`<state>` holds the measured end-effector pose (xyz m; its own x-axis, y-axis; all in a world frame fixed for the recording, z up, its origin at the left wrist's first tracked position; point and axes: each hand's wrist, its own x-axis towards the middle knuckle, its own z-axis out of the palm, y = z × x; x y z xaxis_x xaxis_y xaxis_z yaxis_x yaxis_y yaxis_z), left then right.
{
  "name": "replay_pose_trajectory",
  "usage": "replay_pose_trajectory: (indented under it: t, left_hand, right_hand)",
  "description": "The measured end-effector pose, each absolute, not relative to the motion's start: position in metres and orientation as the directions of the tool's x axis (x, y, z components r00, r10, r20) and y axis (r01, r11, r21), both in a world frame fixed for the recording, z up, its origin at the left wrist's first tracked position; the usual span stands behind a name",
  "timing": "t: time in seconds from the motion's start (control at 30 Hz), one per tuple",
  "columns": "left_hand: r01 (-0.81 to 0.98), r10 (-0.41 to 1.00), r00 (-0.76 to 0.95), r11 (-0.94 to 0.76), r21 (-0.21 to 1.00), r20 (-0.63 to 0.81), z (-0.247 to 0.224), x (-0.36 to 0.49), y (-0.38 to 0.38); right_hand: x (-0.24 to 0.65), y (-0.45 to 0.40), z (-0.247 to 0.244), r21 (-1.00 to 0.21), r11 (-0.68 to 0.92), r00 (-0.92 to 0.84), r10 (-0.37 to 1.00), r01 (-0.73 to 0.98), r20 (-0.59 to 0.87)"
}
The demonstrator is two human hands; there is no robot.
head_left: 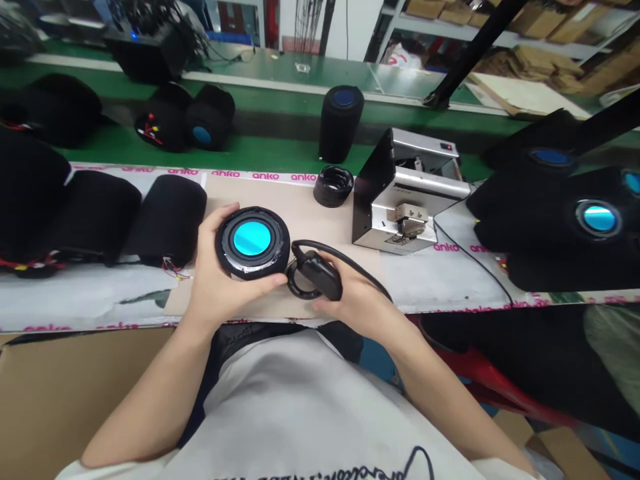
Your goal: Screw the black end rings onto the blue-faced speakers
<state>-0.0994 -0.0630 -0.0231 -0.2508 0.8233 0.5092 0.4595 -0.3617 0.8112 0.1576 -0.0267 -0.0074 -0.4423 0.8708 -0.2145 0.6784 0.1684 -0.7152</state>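
My left hand [213, 267] is wrapped round a black cylindrical speaker [253, 267], whose end with a shiny blue disc faces up. Its thumb lies along the near side and its fingers along the far left side. In my right hand [353, 293] is a black corded handheld tool [320, 273], just right of the speaker; its exact kind does not show. A black ring [300, 288] lies under the tool's left side, by my left thumb tip. Whether the ring touches the tool I cannot tell. Behind the tool stands a stack of black rings [333, 187].
A silver machine [410, 193] stands right of the ring stack, its cable trailing right. Black speaker bodies [167, 220] with loose wires line the left; more speakers [555, 227] crowd the right. One upright speaker [341, 123] stands on the green surface [270, 127] behind.
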Motion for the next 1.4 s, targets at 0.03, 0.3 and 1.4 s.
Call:
replay_pose_trajectory:
  t: [0.03, 0.3, 1.4]
  left_hand:
    - [0.461, 0.821, -0.249, -0.366, 0.809, 0.513, -0.024, -0.100, -0.062]
    - [0.451, 0.825, -0.260, -0.355, 0.819, 0.501, -0.025, -0.100, -0.064]
    - [0.239, 0.926, -0.145, -0.308, 0.921, 0.348, -0.019, -0.061, -0.055]
  right_hand:
    - [0.153, -0.024, -0.011, -0.724, 0.169, -0.452, 0.865, 0.669, -0.216]
    - [0.163, -0.027, -0.016, -0.714, 0.016, -0.224, 0.954, 0.700, -0.199]
    - [0.135, 0.002, 0.100, -0.786, 0.435, -0.569, 0.812, 0.440, 0.131]
